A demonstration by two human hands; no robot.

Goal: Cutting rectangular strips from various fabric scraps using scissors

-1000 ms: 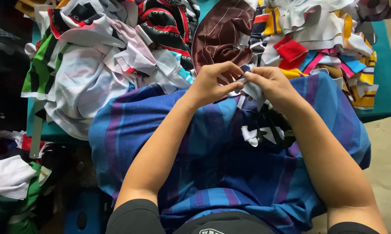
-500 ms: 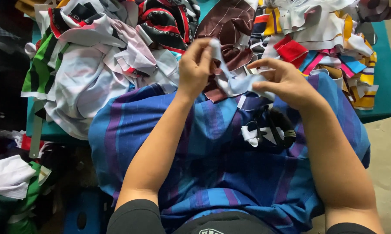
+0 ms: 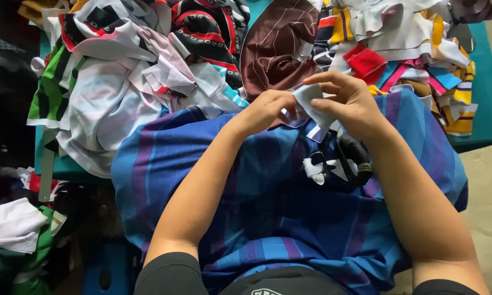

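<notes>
Both hands have dropped and drawn together since half a second ago, when the left hand point(image 3: 267, 109) was raised higher with the white fabric scrap point(image 3: 311, 104) stretched between them. Now the right hand point(image 3: 347, 101) pinches the folded scrap between thumb and fingers, and the left hand's fingertips close on its near edge. It is held above the blue and purple striped cloth point(image 3: 267, 207), just before the brown cloth point(image 3: 278, 49) on the teal worktop point(image 3: 488, 109).

Blue-and-purple striped knit cloth point(image 3: 267, 218): matt, finely ribbed. Small white fabric piece point(image 3: 311, 104): smooth, matt. Maroon pinstriped cloth point(image 3: 278, 49): soft, faint sheen. Teal tabletop point(image 3: 488, 104): matt.
</notes>
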